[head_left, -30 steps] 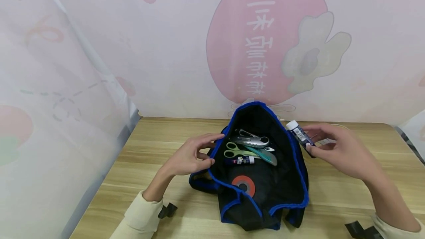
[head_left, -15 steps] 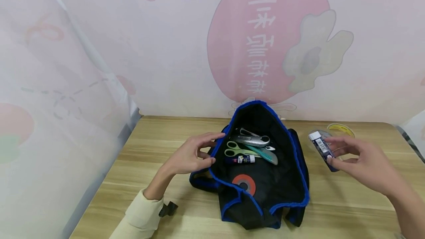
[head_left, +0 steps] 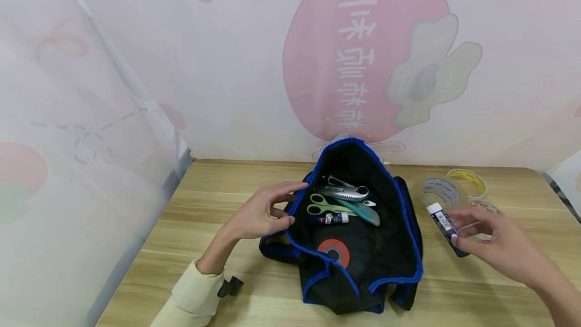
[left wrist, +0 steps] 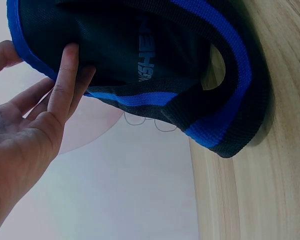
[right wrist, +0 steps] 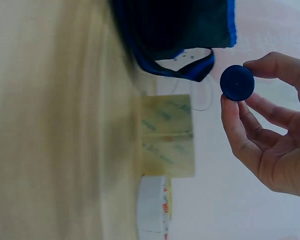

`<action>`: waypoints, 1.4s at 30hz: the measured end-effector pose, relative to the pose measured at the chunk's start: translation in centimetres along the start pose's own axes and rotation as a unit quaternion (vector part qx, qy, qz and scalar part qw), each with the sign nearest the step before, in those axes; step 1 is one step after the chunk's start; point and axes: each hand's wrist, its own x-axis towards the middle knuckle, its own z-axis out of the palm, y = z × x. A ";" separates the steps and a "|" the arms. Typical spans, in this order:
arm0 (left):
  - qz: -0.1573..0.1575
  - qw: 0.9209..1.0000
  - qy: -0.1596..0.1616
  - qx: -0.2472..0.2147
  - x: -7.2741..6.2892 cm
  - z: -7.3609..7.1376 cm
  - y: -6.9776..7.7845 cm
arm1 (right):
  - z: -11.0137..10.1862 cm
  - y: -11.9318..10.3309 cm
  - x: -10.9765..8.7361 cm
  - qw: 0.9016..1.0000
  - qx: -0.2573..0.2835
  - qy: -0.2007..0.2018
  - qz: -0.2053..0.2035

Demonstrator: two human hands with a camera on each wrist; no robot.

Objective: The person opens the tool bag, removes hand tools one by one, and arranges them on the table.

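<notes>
My left hand (head_left: 260,211) holds the left rim of a black tool bag (head_left: 386,256) with blue edging, thumb and fingers on either side of the fabric. In the left wrist view its fingers lie along the bag's outer wall. To the right of the bag, my right hand (head_left: 504,246) pinches a dark blue glue stick (head_left: 444,225) with a white cap, tilted. Its round blue base (right wrist: 237,83) faces the right wrist camera. Inside the bag lie a silver utility knife (head_left: 342,194), green-handled scissors (head_left: 317,209), a teal tool (head_left: 363,211), another glue stick (head_left: 333,219) and a red-and-grey ring (head_left: 341,260).
At the back right of the wooden table (head_left: 218,180) lie a clear tape roll (head_left: 441,192), a tape roll with a yellow core (head_left: 472,181) and a third roll (head_left: 486,206), partly hidden by my right hand. A patterned curtain (head_left: 227,64) hangs behind the table.
My right hand has moved right from the bag's edge, then slightly nearer to me, still pinching the glue stick. The tape rolls have come into view. My left hand stays on the rim.
</notes>
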 end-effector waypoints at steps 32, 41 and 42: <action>-0.005 1.000 -0.001 0.001 0.0 0.0 0.1 | 3.7 3.1 0.3 0.993 0.016 -0.087 0.078; -0.004 1.000 -0.001 0.001 0.0 -0.1 0.1 | 3.8 3.1 0.3 0.993 0.008 -0.089 0.080; -0.004 1.000 -0.002 0.001 0.0 -0.1 0.1 | 3.8 3.2 0.3 0.993 0.008 -0.090 0.080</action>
